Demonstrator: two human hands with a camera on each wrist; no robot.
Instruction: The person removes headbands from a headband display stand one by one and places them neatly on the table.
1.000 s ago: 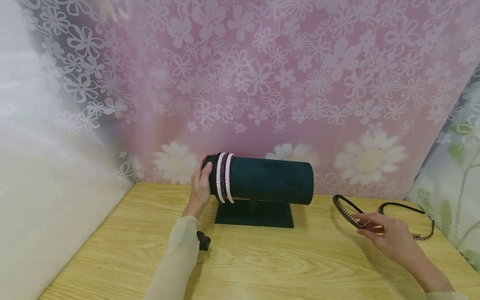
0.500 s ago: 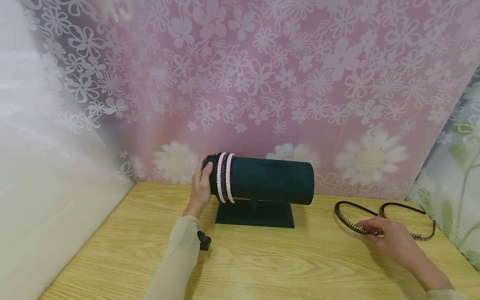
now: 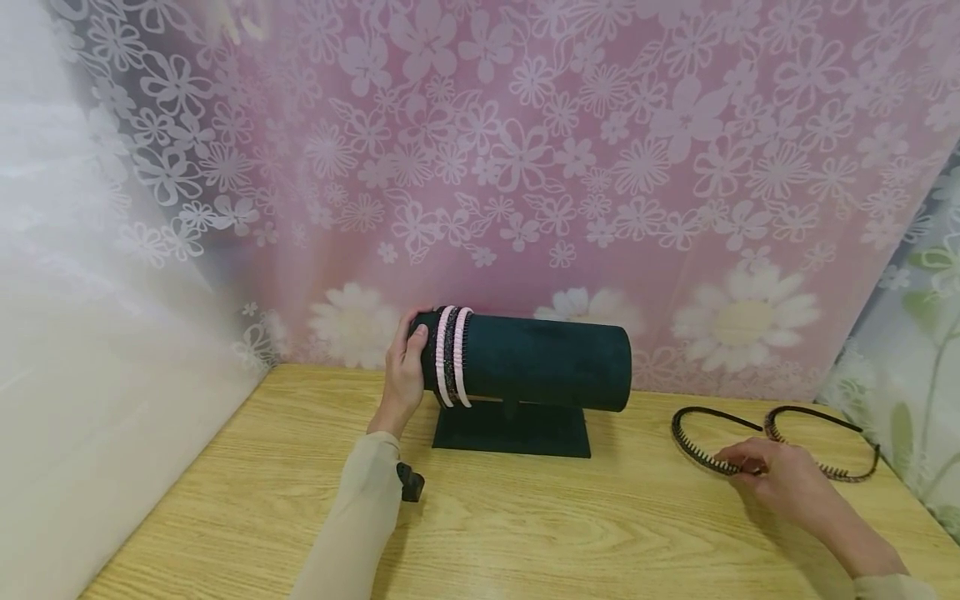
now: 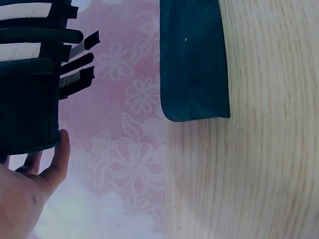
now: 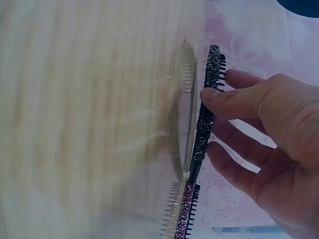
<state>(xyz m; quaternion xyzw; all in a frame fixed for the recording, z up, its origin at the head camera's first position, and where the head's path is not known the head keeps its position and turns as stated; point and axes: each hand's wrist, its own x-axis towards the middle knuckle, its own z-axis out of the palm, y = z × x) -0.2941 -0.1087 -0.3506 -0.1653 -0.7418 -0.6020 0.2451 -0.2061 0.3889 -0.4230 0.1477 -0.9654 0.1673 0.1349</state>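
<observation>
My left hand (image 3: 401,375) grips the left end of a dark green velvet roll (image 3: 547,362) on a flat-based headband stand. Beside my thumb, two pink headbands (image 3: 461,358) and a dark glittery headband (image 3: 450,367) circle the roll; in the left wrist view their free ends (image 4: 77,82) stick out underneath. My right hand (image 3: 783,483) pinches a black glittery toothed headband (image 5: 204,124) between thumb and fingers, low at the table. Touching or very near it, a second headband with pinkish glitter (image 5: 185,211) lies on the table's right side, partly behind my hand.
The stand's base (image 3: 517,437) rests on a wood-grain table (image 3: 525,525). A pink flowered curtain (image 3: 480,167) closes off the back, with pale sheeting (image 3: 112,333) at the left and a leafy sheet (image 3: 915,400) at the right. A black device (image 3: 410,482) sits at my left wrist.
My right hand has lowered the black headband from a tilted, raised position to nearly flat on the table, beside the other headband. My left hand keeps its grip on the roll.
</observation>
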